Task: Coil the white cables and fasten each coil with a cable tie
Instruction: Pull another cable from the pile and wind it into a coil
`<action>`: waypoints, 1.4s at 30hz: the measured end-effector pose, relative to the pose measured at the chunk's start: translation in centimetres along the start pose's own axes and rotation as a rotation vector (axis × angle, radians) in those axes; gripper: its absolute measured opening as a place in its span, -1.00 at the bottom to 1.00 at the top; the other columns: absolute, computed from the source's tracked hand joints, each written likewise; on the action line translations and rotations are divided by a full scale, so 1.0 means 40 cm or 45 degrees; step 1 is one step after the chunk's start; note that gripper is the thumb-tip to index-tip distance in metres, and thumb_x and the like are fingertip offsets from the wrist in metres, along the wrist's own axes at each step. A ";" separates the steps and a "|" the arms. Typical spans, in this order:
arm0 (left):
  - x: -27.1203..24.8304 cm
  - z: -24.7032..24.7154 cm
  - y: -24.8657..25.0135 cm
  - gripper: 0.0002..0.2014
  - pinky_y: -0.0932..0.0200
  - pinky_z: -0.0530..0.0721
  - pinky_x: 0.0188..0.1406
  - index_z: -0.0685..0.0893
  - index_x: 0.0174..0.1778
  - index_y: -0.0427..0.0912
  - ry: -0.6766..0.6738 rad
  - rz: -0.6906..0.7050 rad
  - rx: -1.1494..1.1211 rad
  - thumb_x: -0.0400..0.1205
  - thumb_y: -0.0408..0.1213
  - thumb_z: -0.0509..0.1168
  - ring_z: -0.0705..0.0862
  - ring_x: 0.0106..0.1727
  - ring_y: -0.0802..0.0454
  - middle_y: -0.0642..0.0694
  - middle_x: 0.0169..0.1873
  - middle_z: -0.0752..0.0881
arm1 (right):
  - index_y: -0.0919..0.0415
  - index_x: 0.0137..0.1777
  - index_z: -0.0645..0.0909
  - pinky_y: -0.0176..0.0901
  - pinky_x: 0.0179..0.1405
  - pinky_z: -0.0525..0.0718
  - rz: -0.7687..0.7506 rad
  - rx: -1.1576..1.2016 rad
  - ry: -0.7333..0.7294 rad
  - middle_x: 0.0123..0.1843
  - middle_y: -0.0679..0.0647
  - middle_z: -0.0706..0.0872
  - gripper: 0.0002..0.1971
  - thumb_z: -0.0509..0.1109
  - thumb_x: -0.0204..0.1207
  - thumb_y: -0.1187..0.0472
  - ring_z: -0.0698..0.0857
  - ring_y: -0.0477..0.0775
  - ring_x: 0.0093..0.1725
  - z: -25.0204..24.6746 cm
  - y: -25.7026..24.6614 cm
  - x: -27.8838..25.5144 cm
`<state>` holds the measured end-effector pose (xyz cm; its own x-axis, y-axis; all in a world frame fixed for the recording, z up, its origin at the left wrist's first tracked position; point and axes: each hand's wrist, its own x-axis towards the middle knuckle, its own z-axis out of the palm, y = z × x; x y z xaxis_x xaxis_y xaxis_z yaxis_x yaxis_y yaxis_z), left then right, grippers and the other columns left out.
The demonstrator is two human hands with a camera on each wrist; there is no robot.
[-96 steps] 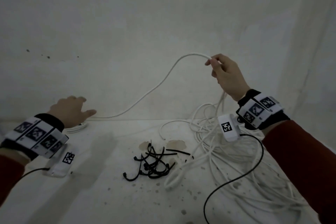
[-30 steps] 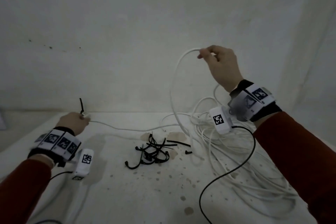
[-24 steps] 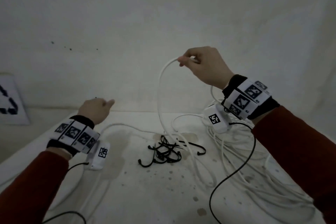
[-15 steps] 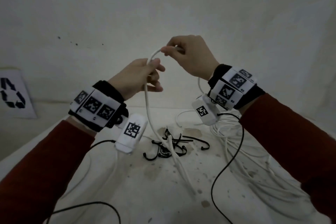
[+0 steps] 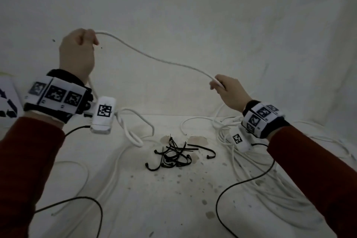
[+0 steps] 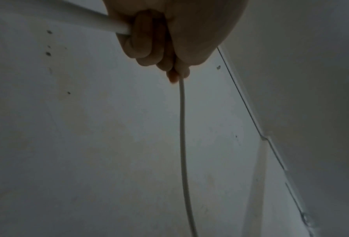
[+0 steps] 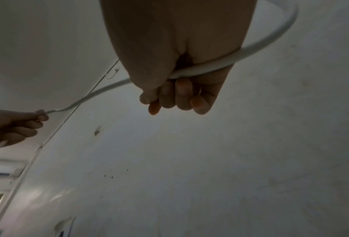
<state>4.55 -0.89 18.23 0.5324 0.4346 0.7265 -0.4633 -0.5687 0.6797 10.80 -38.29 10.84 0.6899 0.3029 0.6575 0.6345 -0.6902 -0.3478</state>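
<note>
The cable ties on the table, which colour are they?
Black cable ties; head view.

Cable ties (image 5: 174,155) lie between the loop (image 5: 135,133) (left) and tangle (image 5: 251,160).

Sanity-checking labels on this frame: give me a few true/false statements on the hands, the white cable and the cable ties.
1. The left hand grips the white cable. True.
2. The right hand is empty. False: it also holds that cable.
3. The cable between the hands lies flat on the table. False: it hangs in the air.
4. The black cable ties lie loose on the table. True.
5. The left hand is higher than the right. True.
</note>
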 end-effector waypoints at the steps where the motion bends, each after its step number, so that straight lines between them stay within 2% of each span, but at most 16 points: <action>1: 0.005 -0.004 -0.011 -0.66 0.05 0.35 -0.42 0.53 -0.49 0.08 0.001 0.004 0.055 0.58 0.04 0.08 0.35 -0.52 0.02 0.02 -0.61 0.48 | 0.21 -0.16 0.64 -0.11 -0.31 0.41 0.007 -0.037 -0.036 -0.35 -0.04 0.62 -0.77 0.25 0.68 0.17 0.56 0.00 -0.34 0.000 0.016 -0.010; 3: 0.012 -0.012 -0.030 -0.67 -0.04 0.47 -0.28 0.52 -0.44 0.04 0.021 0.014 0.206 0.64 -0.02 0.06 0.46 -0.42 -0.11 -0.05 -0.49 0.53 | 0.16 -0.25 0.64 -0.06 -0.34 0.44 0.016 -0.143 -0.075 -0.39 -0.03 0.64 -0.71 0.29 0.66 0.06 0.56 0.03 -0.38 -0.007 0.032 -0.028; 6: 0.031 -0.040 -0.076 -0.63 -0.10 0.54 -0.01 0.68 -0.18 -0.16 0.120 -0.045 0.373 0.67 -0.07 0.03 0.63 -0.05 -0.32 -0.41 -0.12 0.68 | 0.11 -0.52 0.43 -0.06 -0.48 0.29 0.025 -0.294 0.027 -0.60 -0.08 0.42 -0.50 0.27 0.63 -0.11 0.39 -0.02 -0.57 -0.034 0.044 -0.046; 9: 0.037 -0.070 -0.129 -0.61 -0.11 0.56 0.03 0.74 -0.03 -0.22 0.059 -0.135 0.462 0.66 -0.06 0.06 0.63 0.02 -0.35 -0.40 -0.01 0.69 | 0.11 -0.58 0.18 -0.14 -0.53 0.09 0.133 -0.239 0.109 -0.64 0.04 0.17 -0.39 0.33 0.58 -0.15 0.12 0.01 -0.59 -0.064 0.035 -0.060; 12: 0.024 -0.092 -0.173 -0.66 0.04 0.48 -0.23 0.73 0.02 -0.22 -0.128 -0.085 0.651 0.70 -0.11 0.11 0.60 -0.18 -0.31 -0.36 -0.11 0.68 | 0.11 -0.59 0.28 -0.21 -0.58 0.10 0.360 0.583 0.041 -0.61 0.06 0.19 -0.47 0.42 0.54 0.03 0.14 -0.01 -0.60 -0.097 0.007 -0.057; 15: -0.003 -0.108 -0.205 -0.74 0.07 0.39 -0.32 0.69 0.02 -0.22 -0.279 -0.047 0.776 0.74 -0.19 0.12 0.58 -0.26 -0.28 -0.36 -0.17 0.68 | 0.09 -0.49 0.40 -0.24 -0.59 0.11 0.521 1.614 -0.254 -0.57 -0.05 0.19 -0.73 0.20 0.44 0.10 0.16 -0.08 -0.63 -0.134 -0.032 -0.046; 18: -0.048 -0.105 -0.228 -0.79 0.10 0.40 -0.21 0.66 0.06 -0.20 -0.396 -0.058 0.828 0.73 -0.31 0.10 0.61 -0.14 -0.28 -0.34 -0.13 0.69 | 0.20 -0.15 0.57 -0.26 -0.62 0.24 0.414 2.041 -0.321 -0.50 -0.04 0.26 -0.86 0.23 0.38 0.19 0.24 -0.08 -0.59 -0.140 -0.068 -0.036; 20: -0.084 -0.092 -0.230 -0.80 0.09 0.39 -0.18 0.63 0.03 -0.14 -0.537 -0.113 0.837 0.72 -0.37 0.08 0.58 -0.17 -0.23 -0.30 -0.13 0.66 | 0.14 0.13 0.62 -0.32 -0.67 0.28 0.384 2.091 -0.314 -0.50 -0.04 0.29 -0.74 0.19 0.53 0.14 0.26 -0.11 -0.60 -0.129 -0.092 -0.029; 22: -0.116 -0.076 -0.235 -0.83 0.08 0.41 -0.19 0.65 -0.11 -0.13 -0.693 -0.184 0.855 0.69 -0.34 0.17 0.56 -0.24 -0.19 -0.25 -0.22 0.65 | -0.01 0.27 0.58 -0.35 -0.69 0.21 0.372 2.055 -0.294 -0.54 -0.07 0.26 -0.67 0.07 0.66 0.00 0.23 -0.14 -0.63 -0.113 -0.120 -0.022; 25: -0.151 -0.067 -0.241 -0.80 0.10 0.46 -0.29 0.70 -0.30 -0.10 -0.888 -0.321 0.862 0.64 -0.26 0.28 0.54 -0.35 -0.12 -0.17 -0.39 0.61 | 0.08 0.12 0.60 -0.33 -0.66 0.11 0.392 2.039 -0.191 -0.59 -0.08 0.21 -0.67 0.06 0.69 -0.03 0.18 -0.15 -0.64 -0.095 -0.156 -0.013; 28: -0.182 -0.075 -0.242 -0.85 0.19 0.46 -0.35 0.72 -0.26 -0.09 -1.150 -0.383 0.972 0.59 -0.17 0.32 0.57 -0.40 0.02 -0.05 -0.48 0.64 | 0.20 -0.05 0.58 -0.30 -0.64 0.17 0.383 2.137 -0.224 -0.57 -0.06 0.23 -0.73 0.09 0.67 0.09 0.19 -0.11 -0.60 -0.096 -0.189 -0.007; 30: -0.197 -0.081 -0.229 -0.76 0.23 0.52 -0.26 0.71 -0.22 -0.03 -1.295 -0.326 0.988 0.50 0.07 0.34 0.63 -0.38 0.11 0.03 -0.48 0.70 | 0.20 -0.06 0.57 -0.30 -0.62 0.20 0.342 2.161 -0.294 -0.55 -0.05 0.24 -0.76 0.11 0.65 0.13 0.20 -0.10 -0.59 -0.098 -0.212 -0.005; 33: -0.210 -0.069 -0.194 -0.38 0.28 0.56 -0.11 0.65 -0.10 0.15 -1.386 -0.231 0.848 0.10 0.50 0.21 0.66 -0.19 0.27 0.14 -0.25 0.74 | 0.19 -0.02 0.56 -0.30 -0.57 0.30 0.248 2.142 -0.381 -0.53 -0.06 0.28 -0.77 0.08 0.68 0.14 0.24 -0.10 -0.57 -0.088 -0.243 -0.002; 36: -0.227 -0.021 -0.150 0.08 0.32 0.49 0.06 0.48 0.24 0.21 -1.423 -0.191 0.709 -0.15 0.74 0.13 0.61 0.13 0.27 0.16 0.16 0.64 | 0.17 -0.01 0.53 -0.26 -0.43 0.37 0.192 2.105 -0.454 -0.53 -0.07 0.31 -0.75 0.03 0.71 0.15 0.28 -0.09 -0.54 -0.071 -0.269 0.003; 39: -0.243 0.036 -0.095 0.30 0.21 0.32 0.40 0.11 0.62 0.06 -1.331 -0.129 0.532 -0.02 0.63 0.27 0.34 0.51 0.11 0.04 0.54 0.33 | 0.16 -0.01 0.51 -0.22 -0.32 0.42 0.152 2.056 -0.535 -0.53 -0.09 0.35 -0.77 0.03 0.70 0.15 0.30 -0.08 -0.51 -0.053 -0.292 0.004; 42: -0.252 0.103 -0.029 0.17 0.20 0.15 0.50 -0.12 0.66 -0.04 -1.126 0.055 0.303 0.29 0.27 0.44 0.14 0.58 0.18 0.08 0.59 0.15 | 0.16 -0.01 0.49 -0.21 -0.26 0.47 0.111 2.002 -0.624 -0.53 -0.11 0.40 -0.81 0.05 0.67 0.15 0.35 -0.09 -0.48 -0.036 -0.311 -0.002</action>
<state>2.62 -7.48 9.67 0.9118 -0.2277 0.3416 -0.3894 -0.7436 0.5436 2.34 -30.68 16.07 0.5840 0.6780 0.4464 0.0889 0.4931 -0.8654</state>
